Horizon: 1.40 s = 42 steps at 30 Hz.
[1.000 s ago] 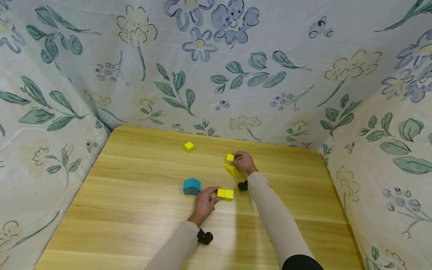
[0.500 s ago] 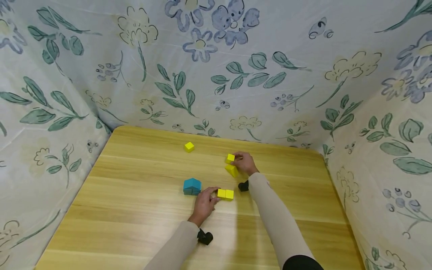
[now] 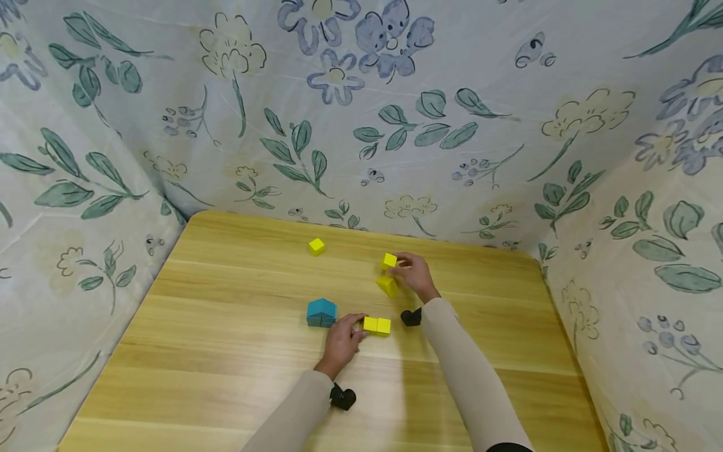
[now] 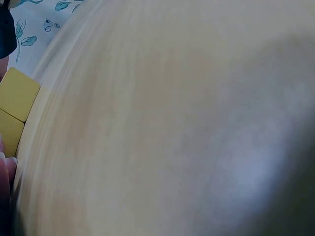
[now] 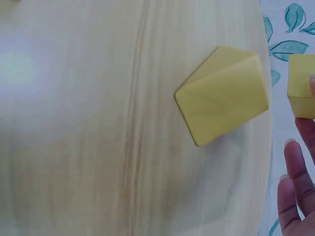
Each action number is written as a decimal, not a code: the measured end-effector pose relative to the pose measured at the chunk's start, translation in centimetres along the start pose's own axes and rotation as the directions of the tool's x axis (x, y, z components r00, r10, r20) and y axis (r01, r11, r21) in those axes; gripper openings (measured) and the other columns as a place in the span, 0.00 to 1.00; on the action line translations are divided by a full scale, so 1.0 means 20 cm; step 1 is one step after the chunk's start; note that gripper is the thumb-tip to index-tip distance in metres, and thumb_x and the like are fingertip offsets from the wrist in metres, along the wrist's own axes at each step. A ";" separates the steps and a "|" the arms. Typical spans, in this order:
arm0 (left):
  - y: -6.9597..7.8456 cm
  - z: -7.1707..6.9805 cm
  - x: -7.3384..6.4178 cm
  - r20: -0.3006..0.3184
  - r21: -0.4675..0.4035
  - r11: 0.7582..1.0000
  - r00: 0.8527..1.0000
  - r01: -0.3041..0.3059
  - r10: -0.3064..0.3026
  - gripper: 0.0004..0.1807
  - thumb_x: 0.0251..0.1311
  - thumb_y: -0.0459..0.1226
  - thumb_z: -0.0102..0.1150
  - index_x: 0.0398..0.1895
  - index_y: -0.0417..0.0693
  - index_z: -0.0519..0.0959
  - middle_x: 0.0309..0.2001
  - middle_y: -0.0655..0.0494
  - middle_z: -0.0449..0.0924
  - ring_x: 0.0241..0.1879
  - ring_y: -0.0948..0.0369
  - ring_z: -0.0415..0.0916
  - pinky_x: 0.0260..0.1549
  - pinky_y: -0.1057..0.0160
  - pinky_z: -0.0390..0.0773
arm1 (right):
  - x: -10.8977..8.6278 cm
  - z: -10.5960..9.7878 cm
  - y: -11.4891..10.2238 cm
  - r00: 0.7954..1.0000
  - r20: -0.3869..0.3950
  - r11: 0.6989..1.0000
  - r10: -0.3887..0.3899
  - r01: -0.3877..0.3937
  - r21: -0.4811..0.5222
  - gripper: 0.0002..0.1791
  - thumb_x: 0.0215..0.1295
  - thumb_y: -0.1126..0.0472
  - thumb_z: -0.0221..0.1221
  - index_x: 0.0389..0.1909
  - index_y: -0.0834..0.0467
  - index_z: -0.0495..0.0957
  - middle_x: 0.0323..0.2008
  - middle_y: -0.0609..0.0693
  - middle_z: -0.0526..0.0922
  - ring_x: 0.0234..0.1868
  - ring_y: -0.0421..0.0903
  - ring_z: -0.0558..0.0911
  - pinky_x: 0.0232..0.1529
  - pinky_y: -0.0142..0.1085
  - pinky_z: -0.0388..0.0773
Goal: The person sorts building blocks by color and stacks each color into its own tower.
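Note:
My right hand (image 3: 415, 276) pinches a yellow cube (image 3: 389, 261) between thumb and finger; in the right wrist view this yellow cube (image 5: 300, 88) shows at the right edge, above the tabletop. Just nearer to me, a yellow triangular block (image 3: 387, 286) lies on the table; the right wrist view shows the triangular block (image 5: 226, 96) on its side. My left hand (image 3: 341, 342) pinches the left one of two yellow cubes (image 3: 376, 326) standing side by side in contact. Only a bit of the left hand (image 4: 6, 177) appears in the left wrist view, touching the lower cube (image 4: 10, 132).
Left of my left hand stands a small stack of blue blocks (image 3: 321, 312) with a peaked outline. A single yellow cube (image 3: 316, 247) lies near the back edge of the wooden table (image 3: 226, 282). Flower-patterned cloth (image 3: 339, 157) hangs behind and at both sides.
My right hand has lifted its yellow cube slightly up and to the right, away from the triangular block. The left hand and the other blocks stay in place.

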<state>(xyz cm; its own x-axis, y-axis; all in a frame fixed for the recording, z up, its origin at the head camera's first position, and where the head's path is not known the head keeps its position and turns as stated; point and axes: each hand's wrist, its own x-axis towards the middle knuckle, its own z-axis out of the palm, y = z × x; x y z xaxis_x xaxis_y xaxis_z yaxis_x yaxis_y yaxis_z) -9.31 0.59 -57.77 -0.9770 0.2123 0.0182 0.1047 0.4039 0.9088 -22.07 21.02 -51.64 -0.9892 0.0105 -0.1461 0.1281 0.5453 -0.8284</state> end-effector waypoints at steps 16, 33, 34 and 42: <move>-0.01 -0.02 0.00 0.008 0.016 1.000 1.000 0.020 -0.020 0.21 0.60 0.32 0.62 0.58 0.43 0.77 0.21 0.60 0.74 0.13 0.68 0.69 0.14 0.68 0.72 | -0.28 0.06 0.02 0.995 -0.047 0.987 -0.090 0.095 0.126 0.21 0.60 0.59 0.67 0.55 0.60 0.79 0.53 0.56 0.79 0.51 0.54 0.76 0.54 0.49 0.70; 0.00 -0.01 0.02 0.033 0.001 0.998 0.998 0.062 -0.062 0.22 0.61 0.33 0.62 0.59 0.43 0.75 0.23 0.59 0.73 0.14 0.66 0.71 0.14 0.67 0.73 | -0.52 0.16 0.05 0.984 0.033 0.978 -0.178 0.173 0.121 0.18 0.58 0.63 0.68 0.51 0.57 0.82 0.48 0.51 0.82 0.50 0.53 0.78 0.55 0.52 0.68; 0.00 -0.01 0.02 0.034 0.000 0.998 0.998 0.061 -0.060 0.22 0.61 0.33 0.62 0.59 0.42 0.75 0.22 0.59 0.73 0.14 0.66 0.71 0.14 0.67 0.73 | -0.53 0.16 0.05 0.983 0.037 0.977 -0.181 0.175 0.122 0.18 0.58 0.64 0.68 0.51 0.57 0.82 0.48 0.52 0.82 0.50 0.54 0.78 0.55 0.53 0.68; 0.01 0.00 0.01 0.044 0.002 0.999 0.998 0.036 -0.036 0.23 0.60 0.33 0.62 0.59 0.39 0.74 0.20 0.59 0.73 0.14 0.66 0.71 0.14 0.68 0.72 | -0.64 0.14 -0.07 0.978 0.097 0.978 -0.186 0.175 0.112 0.18 0.58 0.70 0.66 0.50 0.66 0.80 0.48 0.58 0.81 0.52 0.62 0.76 0.55 0.58 0.69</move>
<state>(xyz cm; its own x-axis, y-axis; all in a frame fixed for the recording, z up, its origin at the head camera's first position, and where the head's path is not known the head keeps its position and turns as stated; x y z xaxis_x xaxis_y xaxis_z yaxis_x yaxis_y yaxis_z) -9.47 0.62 -57.64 -0.9711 0.2365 -0.0324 0.0702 0.4127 0.9082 -9.35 17.84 -50.06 -0.9841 -0.1727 -0.0411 -0.0400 0.4417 -0.8962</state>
